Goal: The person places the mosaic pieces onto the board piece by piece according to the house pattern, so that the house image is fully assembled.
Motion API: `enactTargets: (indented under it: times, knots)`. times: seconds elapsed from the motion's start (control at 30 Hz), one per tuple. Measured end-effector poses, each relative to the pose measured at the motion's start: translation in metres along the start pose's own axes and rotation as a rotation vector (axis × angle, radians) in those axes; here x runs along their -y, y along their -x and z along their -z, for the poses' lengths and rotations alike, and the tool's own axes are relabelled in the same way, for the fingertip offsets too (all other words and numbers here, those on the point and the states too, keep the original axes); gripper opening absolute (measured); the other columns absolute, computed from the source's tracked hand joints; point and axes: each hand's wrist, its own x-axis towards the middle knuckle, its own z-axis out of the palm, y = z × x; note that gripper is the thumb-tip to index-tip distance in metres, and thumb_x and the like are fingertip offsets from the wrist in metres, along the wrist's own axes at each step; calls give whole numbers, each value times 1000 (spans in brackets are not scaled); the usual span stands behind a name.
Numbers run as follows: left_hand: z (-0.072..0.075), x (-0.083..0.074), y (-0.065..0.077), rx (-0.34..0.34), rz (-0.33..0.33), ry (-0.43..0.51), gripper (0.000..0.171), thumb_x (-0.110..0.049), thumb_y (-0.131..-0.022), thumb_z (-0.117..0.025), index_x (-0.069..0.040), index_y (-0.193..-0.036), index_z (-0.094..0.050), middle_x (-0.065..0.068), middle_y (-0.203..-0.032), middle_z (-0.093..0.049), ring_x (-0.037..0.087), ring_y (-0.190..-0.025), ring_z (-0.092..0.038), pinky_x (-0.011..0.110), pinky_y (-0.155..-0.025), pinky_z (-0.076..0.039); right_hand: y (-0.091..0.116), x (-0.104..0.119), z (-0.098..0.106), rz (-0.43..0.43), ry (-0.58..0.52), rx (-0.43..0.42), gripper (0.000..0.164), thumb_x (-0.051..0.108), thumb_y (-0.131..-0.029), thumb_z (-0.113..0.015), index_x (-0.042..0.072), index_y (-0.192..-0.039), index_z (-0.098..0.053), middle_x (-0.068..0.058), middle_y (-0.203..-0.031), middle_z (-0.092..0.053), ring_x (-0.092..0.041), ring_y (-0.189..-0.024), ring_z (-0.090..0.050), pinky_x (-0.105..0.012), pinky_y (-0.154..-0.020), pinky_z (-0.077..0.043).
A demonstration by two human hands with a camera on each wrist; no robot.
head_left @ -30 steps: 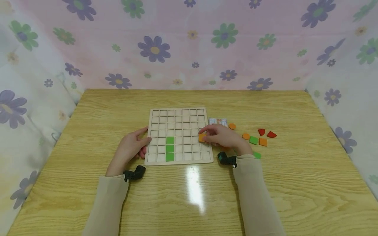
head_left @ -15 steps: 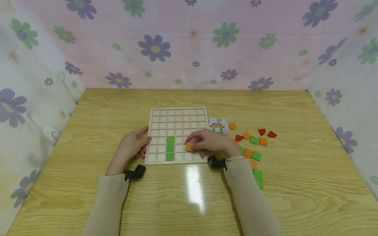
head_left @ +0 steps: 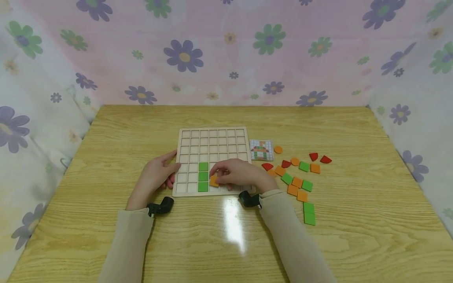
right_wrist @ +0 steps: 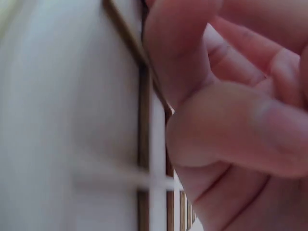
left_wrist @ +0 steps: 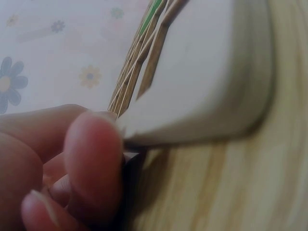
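Note:
A wooden grid board (head_left: 214, 142) lies on the table, with three green square tiles (head_left: 203, 176) stacked in one column of its near half. My left hand (head_left: 153, 175) grips the board's left edge, thumb on the rim; the left wrist view shows the fingers (left_wrist: 94, 159) right at the board's corner (left_wrist: 202, 82). Over the near rows, my right hand (head_left: 238, 173) pinches an orange square tile (head_left: 214, 181) between thumb and fingers, just right of the green column. In the right wrist view the curled fingers (right_wrist: 216, 125) hide that tile.
Right of the board lies a printed pattern card (head_left: 262, 150). Beyond it are scattered orange squares (head_left: 302, 196), green squares (head_left: 309, 214), orange discs (head_left: 295, 161) and red quarter-round pieces (head_left: 326, 159). A flowered cloth (head_left: 226, 59) hangs behind the wooden table (head_left: 191, 243).
My right hand has carried the orange tile leftward across the board, from its right edge to beside the green column. The left hand stays at the board's left edge.

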Motion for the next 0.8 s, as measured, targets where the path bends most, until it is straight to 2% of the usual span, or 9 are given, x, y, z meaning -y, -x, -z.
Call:
enactTargets:
  times: [0.2, 0.4, 0.63, 0.8]
  knots:
    - [-1, -1, 0, -3, 1, -1, 58, -40, -87, -54, -30, -139, -30, 9, -57, -58, 22, -46, -57, 33, -43, -46, -3, 4, -4, 18, 75, -27, 17, 24, -88, -58, 23, -104, -61, 1, -73, -60, -15, -54, -57, -28, -65, -45]
    - [-1, -1, 0, -2, 3, -1, 58, -40, -87, -54, -30, -139, -31, 10, -57, -58, 22, -46, -57, 33, -43, -46, -2, 7, -5, 5, 82, -30, 15, 25, -87, -58, 23, -102, -62, 0, -71, -58, -14, -54, -57, -28, -62, -45]
    - [0, 0, -1, 1, 14, -1, 58, -41, -87, -54, -31, -139, -31, 10, -57, -59, 22, -46, -58, 33, -43, -46, -3, 12, -5, 2, 215, -52, 15, 26, -86, -59, 26, -100, -64, 9, -76, -57, -8, -68, -51, -26, -67, -43]
    - [0, -1, 0, 2, 19, 3, 58, -40, -87, -54, -30, -139, -31, 10, -57, -59, 22, -47, -57, 33, -44, -46, -4, 11, -6, 5, 241, -60, 14, 24, -85, -60, 26, -98, -65, 12, -78, -58, -7, -71, -50, -25, -67, -43]
